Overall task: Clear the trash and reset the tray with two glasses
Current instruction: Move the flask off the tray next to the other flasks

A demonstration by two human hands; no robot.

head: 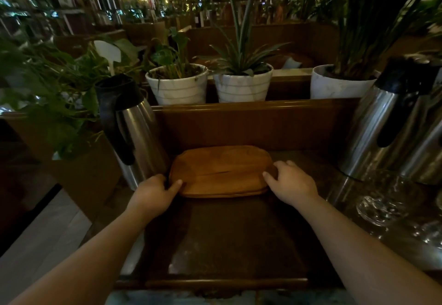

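A brown oval wooden tray (221, 171) lies on the dark counter against the wooden back wall, with nothing on it. My left hand (155, 193) grips its left end, thumb on top of the rim. My right hand (290, 182) holds its right end, fingers curled over the edge. Clear glasses (380, 205) stand at the right on the counter, blurred in the dim light; another glass (430, 233) is partly cut off at the right edge.
A steel thermos jug with a black handle (134, 127) stands just left of the tray. Two larger steel jugs (392, 123) stand at the right. White plant pots (178, 84) (242, 84) (337, 84) line the ledge behind the back wall.
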